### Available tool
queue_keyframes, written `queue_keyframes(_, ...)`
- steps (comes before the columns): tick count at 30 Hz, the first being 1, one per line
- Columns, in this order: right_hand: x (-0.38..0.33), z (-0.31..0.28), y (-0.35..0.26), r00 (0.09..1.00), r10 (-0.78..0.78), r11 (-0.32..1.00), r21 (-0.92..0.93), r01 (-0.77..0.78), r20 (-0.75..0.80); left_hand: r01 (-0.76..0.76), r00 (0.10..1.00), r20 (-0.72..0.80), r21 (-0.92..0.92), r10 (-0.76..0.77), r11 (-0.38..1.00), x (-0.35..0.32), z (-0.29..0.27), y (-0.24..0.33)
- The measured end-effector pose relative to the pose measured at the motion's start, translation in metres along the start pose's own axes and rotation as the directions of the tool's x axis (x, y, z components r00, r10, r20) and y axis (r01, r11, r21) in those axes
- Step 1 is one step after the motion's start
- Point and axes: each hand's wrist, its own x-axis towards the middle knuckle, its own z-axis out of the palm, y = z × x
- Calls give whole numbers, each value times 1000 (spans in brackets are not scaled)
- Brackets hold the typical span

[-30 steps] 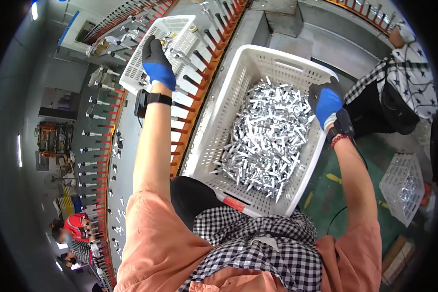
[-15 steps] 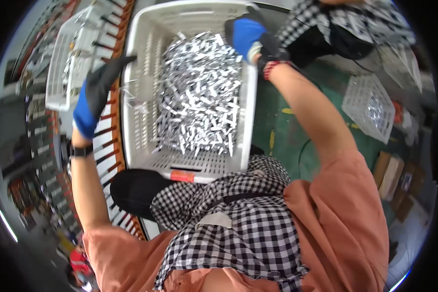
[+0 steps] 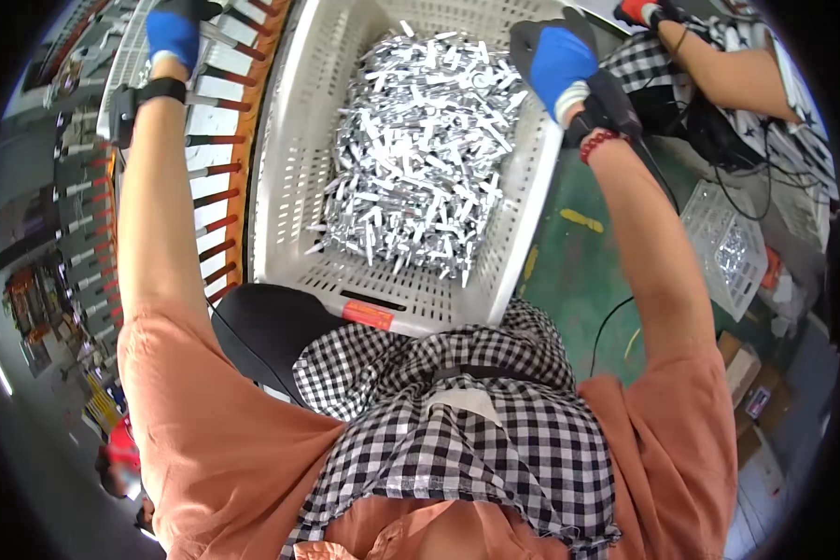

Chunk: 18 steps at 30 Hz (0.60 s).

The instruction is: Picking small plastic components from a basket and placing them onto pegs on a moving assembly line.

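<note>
Crate [image 3: 294,187] of metal parts [image 3: 420,159], in front of my chest.
Right hand [image 3: 560,61] is curled over the crate's far right rim to steady it; left hand [image 3: 173,33] reaches left of the crate to the rack [image 3: 219,140], grip unclear.

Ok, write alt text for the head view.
A white slotted crate heaped with small silvery metal parts sits before a person; the blue-gloved right hand is over its far right side, the gloved left hand reaches to a rack of pegs.

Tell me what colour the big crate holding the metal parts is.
White, with perforated walls; the crate shows best in the head view, the only one here.
</note>
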Motion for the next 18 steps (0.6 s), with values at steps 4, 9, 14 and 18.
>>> queue_keyframes(4, 17, 11, -3, 995, -45, 998, 46, 49, -88, -210, 861, 481, 43, 164, 977, -91, -6, 89)
queue_keyframes(9, 13, 35, -15, 997, -66, 996, -56, 64, -48, -610, 792, 308, 408, 527, 679, -127, -28, -45)
queue_keyframes(14, -5, -9, -42, 996, -54, 998, 14, 53, 74, -165, 973, 216, 415, 79, 895, -212, 23, -59)
queue_keyframes(18, 20, 2, -74, 989, 10, 984, 174, -35, 146, -219, 975, 130, 412, 181, 884, -221, 19, -88)
